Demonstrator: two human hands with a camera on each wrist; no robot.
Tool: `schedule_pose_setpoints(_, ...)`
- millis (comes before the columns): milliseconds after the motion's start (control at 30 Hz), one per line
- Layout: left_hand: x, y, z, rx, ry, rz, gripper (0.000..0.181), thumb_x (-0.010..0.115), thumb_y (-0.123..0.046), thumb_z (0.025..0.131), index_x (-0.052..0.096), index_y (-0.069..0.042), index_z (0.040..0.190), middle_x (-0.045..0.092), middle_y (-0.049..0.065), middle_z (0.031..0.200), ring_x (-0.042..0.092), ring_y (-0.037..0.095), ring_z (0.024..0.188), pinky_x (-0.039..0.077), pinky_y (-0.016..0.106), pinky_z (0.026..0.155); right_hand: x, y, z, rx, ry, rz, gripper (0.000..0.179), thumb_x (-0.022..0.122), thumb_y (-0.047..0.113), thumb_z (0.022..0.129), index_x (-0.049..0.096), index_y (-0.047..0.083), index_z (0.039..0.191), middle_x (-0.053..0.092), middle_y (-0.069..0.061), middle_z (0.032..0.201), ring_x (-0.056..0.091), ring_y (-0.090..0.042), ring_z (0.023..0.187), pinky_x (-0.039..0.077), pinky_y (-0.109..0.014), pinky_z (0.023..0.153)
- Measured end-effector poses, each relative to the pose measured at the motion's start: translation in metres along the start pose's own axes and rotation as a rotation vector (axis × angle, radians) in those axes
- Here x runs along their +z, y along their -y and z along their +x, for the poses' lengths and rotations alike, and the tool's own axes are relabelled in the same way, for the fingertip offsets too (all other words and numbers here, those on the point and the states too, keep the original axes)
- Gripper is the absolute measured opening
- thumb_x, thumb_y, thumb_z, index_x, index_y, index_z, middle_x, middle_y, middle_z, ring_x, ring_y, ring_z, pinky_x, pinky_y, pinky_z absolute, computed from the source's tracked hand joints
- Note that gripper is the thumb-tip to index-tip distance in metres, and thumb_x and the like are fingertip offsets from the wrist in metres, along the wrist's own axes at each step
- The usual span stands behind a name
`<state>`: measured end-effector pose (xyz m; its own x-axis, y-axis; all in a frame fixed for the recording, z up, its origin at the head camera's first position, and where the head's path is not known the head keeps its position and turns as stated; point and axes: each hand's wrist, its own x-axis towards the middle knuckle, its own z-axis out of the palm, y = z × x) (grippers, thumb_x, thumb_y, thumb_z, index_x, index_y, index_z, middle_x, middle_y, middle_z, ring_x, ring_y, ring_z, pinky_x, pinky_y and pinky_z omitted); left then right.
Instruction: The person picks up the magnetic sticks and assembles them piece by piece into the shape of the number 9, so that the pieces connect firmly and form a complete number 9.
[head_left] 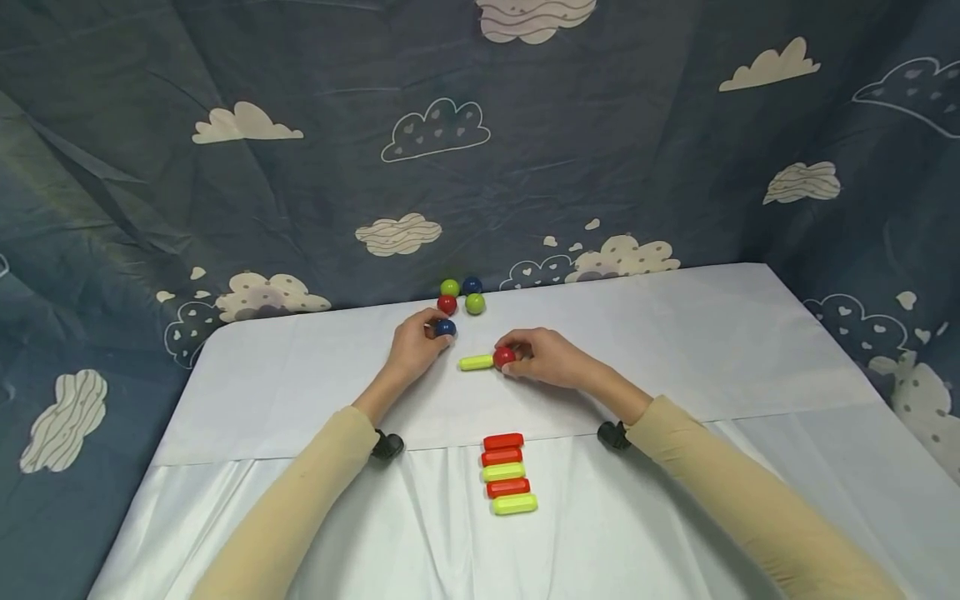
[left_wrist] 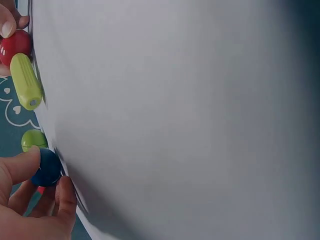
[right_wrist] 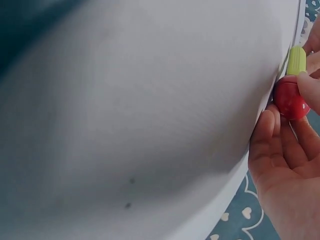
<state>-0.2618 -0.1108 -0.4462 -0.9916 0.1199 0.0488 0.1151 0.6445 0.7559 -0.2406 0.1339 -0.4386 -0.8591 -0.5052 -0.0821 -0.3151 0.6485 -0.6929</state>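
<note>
My left hand [head_left: 415, 346] pinches a dark blue ball [head_left: 446, 327] between thumb and fingers, close to the ball cluster. The left wrist view shows the same blue ball [left_wrist: 48, 167] from the side. My right hand [head_left: 553, 358] holds a glossy red ball [head_left: 504, 358] with thumb and fingertips. Against that ball's left side sits one end of a yellow-green stick [head_left: 476, 363]. Its free end, with a small grey spot, points left toward the blue ball, and a gap separates them. In the right wrist view, the red ball [right_wrist: 290, 97] touches the stick [right_wrist: 296, 60].
Beyond the left hand are a red ball [head_left: 447, 304], a second blue ball [head_left: 472, 286] and two green balls [head_left: 475, 303]. Several red and yellow-green sticks [head_left: 503, 472] lie in a column nearer me. A white cloth [head_left: 675, 342] covers the table; a cloud-patterned curtain [head_left: 600, 150] hangs behind.
</note>
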Motion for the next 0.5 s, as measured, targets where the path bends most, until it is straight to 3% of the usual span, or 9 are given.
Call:
schedule_pose_setpoints(267, -0.008, 0.007, -0.015, 0.032, 0.082, -0.013, 0.036, 0.072, -0.006, 0.088, 0.064, -0.007, 0.123, 0.064, 0.010, 0.117, 0.058, 0.024, 0.101, 0.049, 0.038, 0.088, 0.002, -0.002, 0.000, 0.008, -0.002, 0.011, 0.037, 0.075, 0.014, 0.088, 0.065, 0.012, 0.124, 0.063, -0.002, 0.103, 0.054, -0.021, 0.093, 0.048, -0.032, 0.081)
schedule_pose_setpoints(500, -0.012, 0.008, -0.028, 0.049, 0.150, 0.013, 0.035, 0.075, -0.006, 0.086, 0.066, -0.011, 0.119, 0.065, 0.005, 0.112, 0.057, 0.021, 0.098, 0.050, 0.036, 0.086, 0.001, -0.003, -0.003, 0.016, -0.027, 0.035, 0.037, 0.074, 0.014, 0.088, 0.065, 0.012, 0.124, 0.064, -0.003, 0.105, 0.054, -0.022, 0.096, 0.048, -0.034, 0.084)
